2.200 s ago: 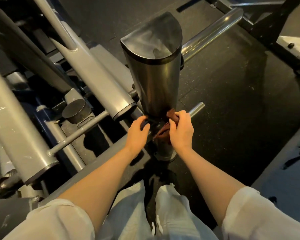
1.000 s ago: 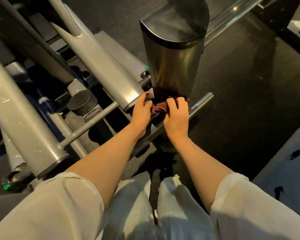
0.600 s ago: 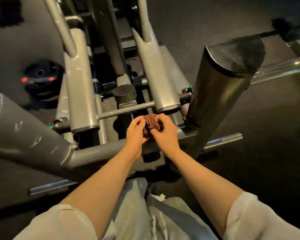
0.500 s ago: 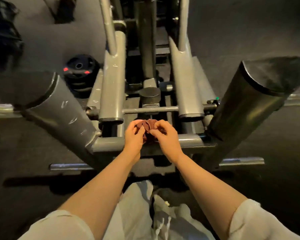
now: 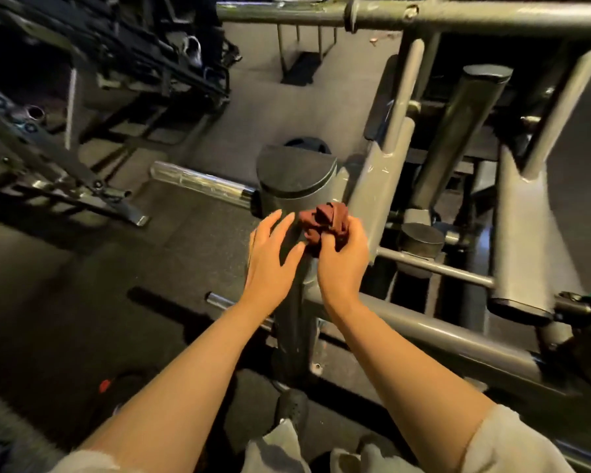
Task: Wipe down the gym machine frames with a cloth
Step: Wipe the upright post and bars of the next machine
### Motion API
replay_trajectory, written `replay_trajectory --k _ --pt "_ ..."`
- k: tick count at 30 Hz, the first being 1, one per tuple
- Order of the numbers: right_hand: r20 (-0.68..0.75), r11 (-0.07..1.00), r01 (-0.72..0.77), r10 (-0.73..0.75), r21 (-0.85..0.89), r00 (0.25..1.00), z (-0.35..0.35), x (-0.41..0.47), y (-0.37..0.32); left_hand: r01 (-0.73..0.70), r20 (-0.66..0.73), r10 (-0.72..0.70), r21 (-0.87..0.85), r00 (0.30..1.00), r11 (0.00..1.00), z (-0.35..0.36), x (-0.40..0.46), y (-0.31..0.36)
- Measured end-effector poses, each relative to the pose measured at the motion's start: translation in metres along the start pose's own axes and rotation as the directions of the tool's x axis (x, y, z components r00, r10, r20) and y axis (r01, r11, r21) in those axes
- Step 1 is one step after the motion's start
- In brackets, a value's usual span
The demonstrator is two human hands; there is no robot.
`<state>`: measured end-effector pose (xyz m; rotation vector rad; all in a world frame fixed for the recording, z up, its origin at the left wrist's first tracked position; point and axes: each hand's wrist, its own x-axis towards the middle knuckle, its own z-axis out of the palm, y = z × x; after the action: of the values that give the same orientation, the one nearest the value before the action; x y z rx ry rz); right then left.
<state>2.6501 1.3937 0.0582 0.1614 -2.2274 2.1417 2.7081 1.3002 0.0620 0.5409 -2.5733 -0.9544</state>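
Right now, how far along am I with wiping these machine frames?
Nothing here proves any frame is finished; the metal shows no clear before-and-after. In hand: your right hand grips the bunched maroon cloth against the capped grey post, while your left hand is open beside it. Likely left: the low crossbar, the angled arms and the top rail.

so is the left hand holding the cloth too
No, the left hand is open with fingers spread beside the post, and only the right hand grips the bunched reddish cloth.
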Motion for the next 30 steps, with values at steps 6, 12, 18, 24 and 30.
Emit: replay_trajectory --k 6,12,18,24,30 --pt "-0.072 0.969 0.109 -0.128 -0.224 0.989 0.04 0.037 0.008 -0.331 0.217 0.281 0.248 0.935 0.911 -0.027 0.056 -0.021" --pt "-0.234 0.911 -0.337 0.283 -0.239 0.93 0.029 0.032 0.039 -0.482 0.225 0.427 0.351 0.876 0.803 -0.027 0.075 -0.038" --pt "-0.154 0.971 -0.088 0.055 -0.222 0.987 0.046 0.031 0.019 -0.543 0.29 0.459 0.474 0.839 0.693 -0.036 0.08 -0.03" --pt "-0.1 0.973 -0.108 0.088 -0.205 0.991 0.038 0.027 0.017 -0.526 0.31 0.425 0.522 0.85 0.671 -0.039 0.076 -0.02" --pt "-0.008 0.954 -0.208 0.212 -0.214 0.977 0.037 0.024 0.025 -0.472 0.293 0.371 0.578 0.881 0.665 -0.033 0.07 -0.012"
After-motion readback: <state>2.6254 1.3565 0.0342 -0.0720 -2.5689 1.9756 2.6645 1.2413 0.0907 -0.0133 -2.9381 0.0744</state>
